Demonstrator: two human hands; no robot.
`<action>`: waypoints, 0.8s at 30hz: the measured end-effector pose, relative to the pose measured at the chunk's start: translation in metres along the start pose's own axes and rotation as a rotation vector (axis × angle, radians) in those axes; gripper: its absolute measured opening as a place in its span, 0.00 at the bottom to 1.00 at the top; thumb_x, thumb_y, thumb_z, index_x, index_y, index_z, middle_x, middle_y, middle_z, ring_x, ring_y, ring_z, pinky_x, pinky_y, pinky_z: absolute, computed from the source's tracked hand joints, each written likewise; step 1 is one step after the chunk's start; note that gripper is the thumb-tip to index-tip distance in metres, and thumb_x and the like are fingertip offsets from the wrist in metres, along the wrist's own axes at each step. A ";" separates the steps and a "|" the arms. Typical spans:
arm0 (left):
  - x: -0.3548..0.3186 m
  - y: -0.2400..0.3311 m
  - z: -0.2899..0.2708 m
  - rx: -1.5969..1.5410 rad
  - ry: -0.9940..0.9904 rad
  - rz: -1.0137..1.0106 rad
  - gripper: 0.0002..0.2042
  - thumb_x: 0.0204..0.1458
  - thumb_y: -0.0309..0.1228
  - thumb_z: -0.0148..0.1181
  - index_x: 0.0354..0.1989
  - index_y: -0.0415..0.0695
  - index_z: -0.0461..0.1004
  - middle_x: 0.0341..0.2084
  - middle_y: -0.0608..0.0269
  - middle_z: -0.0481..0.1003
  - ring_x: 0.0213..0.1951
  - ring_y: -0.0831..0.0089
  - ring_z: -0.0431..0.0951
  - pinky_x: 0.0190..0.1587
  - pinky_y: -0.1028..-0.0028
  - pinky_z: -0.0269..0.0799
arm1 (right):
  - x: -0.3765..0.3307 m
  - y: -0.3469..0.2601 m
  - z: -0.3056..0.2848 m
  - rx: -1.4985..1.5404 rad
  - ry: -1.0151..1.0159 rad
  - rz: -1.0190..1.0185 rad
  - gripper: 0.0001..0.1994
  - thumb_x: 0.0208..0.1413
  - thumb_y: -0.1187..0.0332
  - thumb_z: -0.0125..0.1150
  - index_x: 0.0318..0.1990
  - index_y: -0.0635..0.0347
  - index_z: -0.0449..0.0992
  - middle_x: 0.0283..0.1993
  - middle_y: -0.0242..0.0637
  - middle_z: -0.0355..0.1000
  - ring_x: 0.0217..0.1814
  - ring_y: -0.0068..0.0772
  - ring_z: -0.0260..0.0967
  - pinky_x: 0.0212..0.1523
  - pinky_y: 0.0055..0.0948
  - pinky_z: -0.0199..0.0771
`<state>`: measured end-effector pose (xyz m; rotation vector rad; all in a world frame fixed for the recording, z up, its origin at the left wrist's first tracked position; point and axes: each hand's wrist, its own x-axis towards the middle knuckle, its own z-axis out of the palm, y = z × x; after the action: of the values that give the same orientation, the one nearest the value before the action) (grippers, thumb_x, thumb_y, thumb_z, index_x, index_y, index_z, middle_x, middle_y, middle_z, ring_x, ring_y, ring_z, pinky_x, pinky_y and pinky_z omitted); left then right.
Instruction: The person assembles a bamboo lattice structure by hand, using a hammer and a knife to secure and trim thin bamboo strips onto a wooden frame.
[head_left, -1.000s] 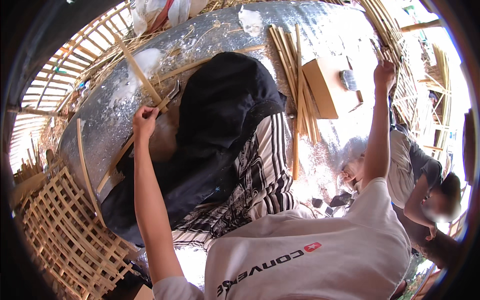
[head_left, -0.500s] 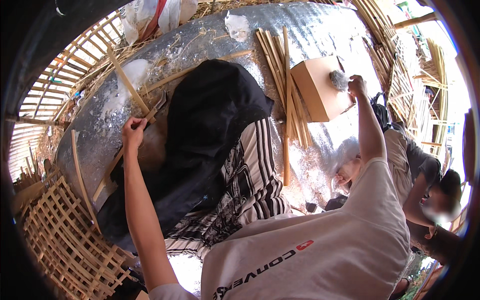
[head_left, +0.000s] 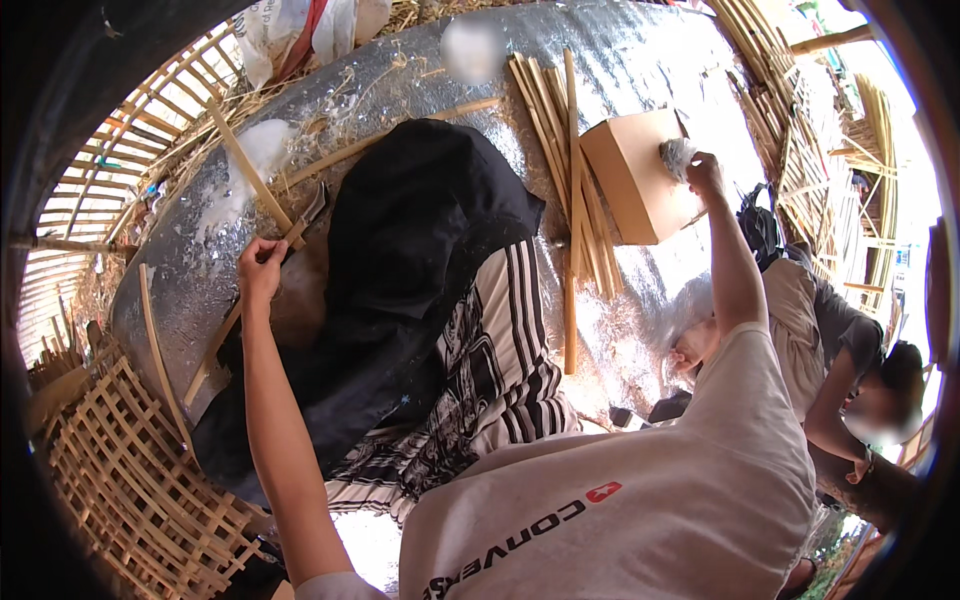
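My right hand [head_left: 706,176] is closed on the edge of a small grey bundle [head_left: 677,156], which looks like a crumpled plastic bag with something dark inside. That bundle is at the right side of a brown cardboard box [head_left: 622,180]. On the left, my left hand [head_left: 261,270] has thumb and fingers pinched together; whatever may be between them is too small to make out. Just beyond its fingertips lies a knife [head_left: 315,205] with a curved blade, next to a long bamboo strip [head_left: 243,160]. A black cloth [head_left: 430,200] covers my lap and leg.
Several bamboo strips [head_left: 570,200] lie beside the box on the silvery mat [head_left: 400,90]. A woven bamboo lattice [head_left: 140,470] is at the lower left, and a bamboo fence [head_left: 130,130] stands behind it. Another person [head_left: 840,340] sits at the right, near bamboo bundles [head_left: 800,180].
My left hand has drawn back slightly from the knife and strip. My right hand has shifted a little left, closer over the grey bundle.
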<state>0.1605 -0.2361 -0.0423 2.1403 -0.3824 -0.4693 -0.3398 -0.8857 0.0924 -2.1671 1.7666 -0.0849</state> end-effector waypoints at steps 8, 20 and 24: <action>-0.002 0.004 -0.001 0.007 0.003 0.003 0.10 0.52 0.32 0.70 0.30 0.39 0.78 0.23 0.68 0.77 0.28 0.79 0.72 0.35 0.74 0.68 | 0.002 0.017 -0.012 0.064 0.143 -0.264 0.08 0.58 0.65 0.60 0.38 0.58 0.80 0.22 0.37 0.75 0.17 0.28 0.73 0.22 0.26 0.74; -0.007 0.001 -0.002 0.066 0.030 0.032 0.09 0.51 0.32 0.70 0.30 0.39 0.77 0.23 0.65 0.78 0.28 0.77 0.74 0.35 0.74 0.70 | -0.065 -0.057 -0.067 0.922 -0.126 -0.334 0.12 0.64 0.69 0.53 0.52 0.64 0.73 0.52 0.41 0.77 0.42 0.34 0.78 0.37 0.25 0.75; -0.017 0.035 0.003 0.323 0.078 0.060 0.09 0.51 0.39 0.69 0.35 0.51 0.81 0.30 0.66 0.82 0.34 0.69 0.81 0.40 0.68 0.74 | -0.103 -0.114 -0.033 0.823 -0.261 -0.521 0.12 0.62 0.73 0.52 0.51 0.65 0.75 0.43 0.36 0.76 0.37 0.26 0.72 0.40 0.24 0.69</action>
<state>0.1406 -0.2499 -0.0118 2.4425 -0.5046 -0.3042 -0.2645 -0.7747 0.1747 -1.8203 0.7689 -0.5247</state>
